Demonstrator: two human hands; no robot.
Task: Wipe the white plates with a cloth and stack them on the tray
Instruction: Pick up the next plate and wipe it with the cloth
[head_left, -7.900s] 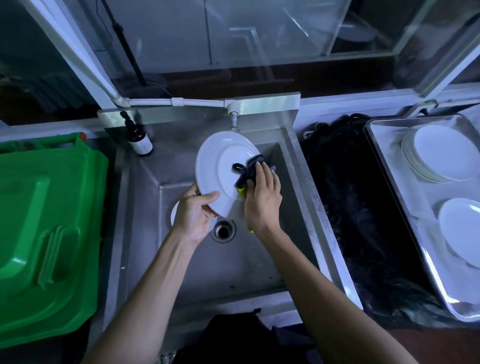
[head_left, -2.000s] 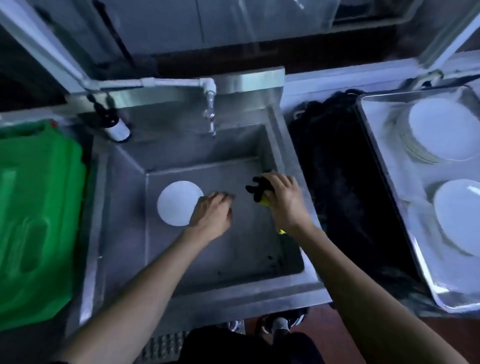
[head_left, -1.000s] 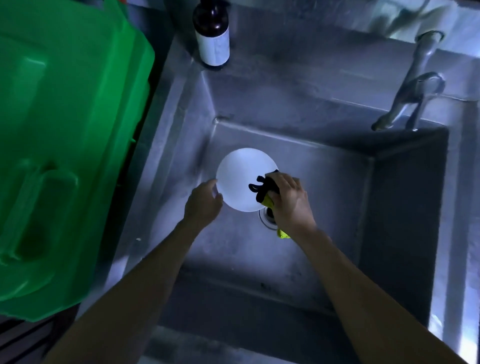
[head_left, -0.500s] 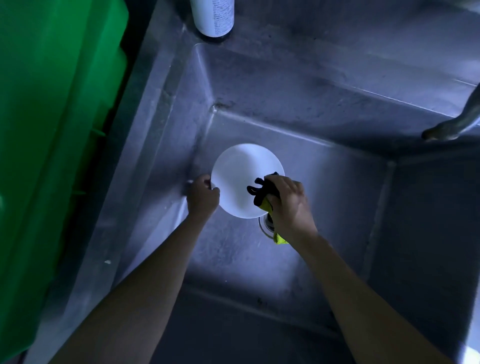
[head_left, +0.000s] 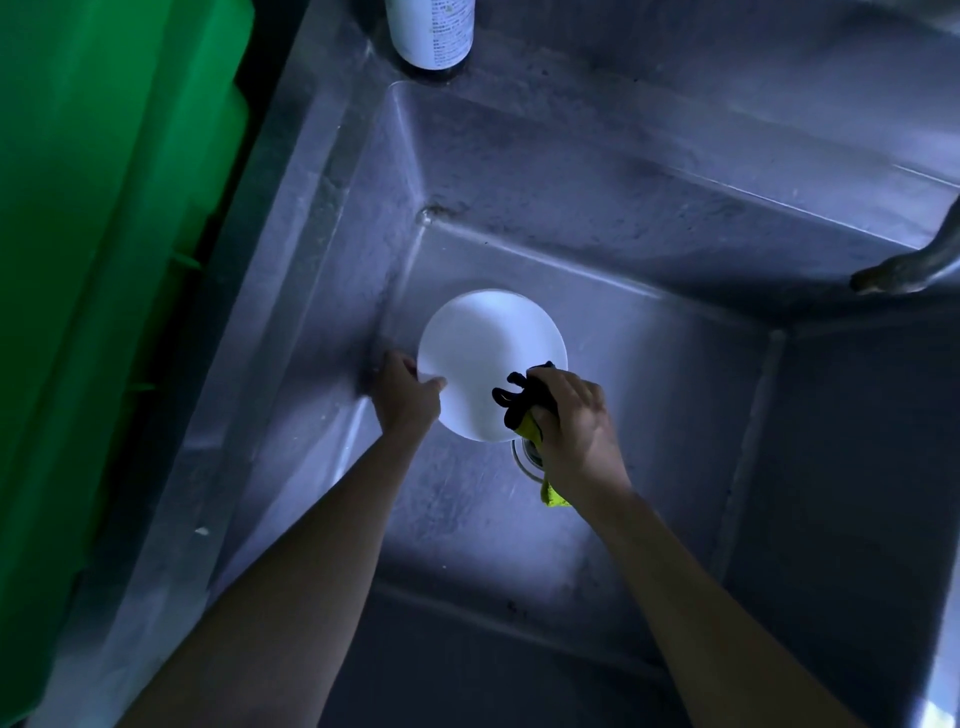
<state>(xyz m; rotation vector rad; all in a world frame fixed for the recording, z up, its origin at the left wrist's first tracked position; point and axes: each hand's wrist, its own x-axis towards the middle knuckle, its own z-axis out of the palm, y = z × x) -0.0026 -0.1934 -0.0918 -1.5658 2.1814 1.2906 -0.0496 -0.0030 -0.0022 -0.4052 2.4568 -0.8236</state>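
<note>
The left hand (head_left: 408, 397) holds the round white plate (head_left: 485, 353) by its near left edge, with the thumb lying on top of the rim and the other fingers hidden under it. The right hand (head_left: 574, 421) is curled tight around a bunched-up cloth that is black on one side and yellow on the other (head_left: 522, 402), and it presses the black part onto the near right side of the plate. A yellow corner of the cloth hangs out below the wrist. The plate sits low in the grey metal sink (head_left: 649, 249), near the left wall, and it covers part of the round drain (head_left: 524, 457). It is hard to tell if the plate lies flat on the bottom or is lifted a little. This plate looks like it is just being picked up and wiped, so the wiping is not done, and it has not yet gone to the tray. The tray is not in view, so how many plates are stacked there cannot be told. A tall green plastic bin (head_left: 104, 260) stands left of the sink. A bottle with a white label (head_left: 431, 31) is cut off at the top, and only the tip of the tap (head_left: 904, 273) shows at the right.
</note>
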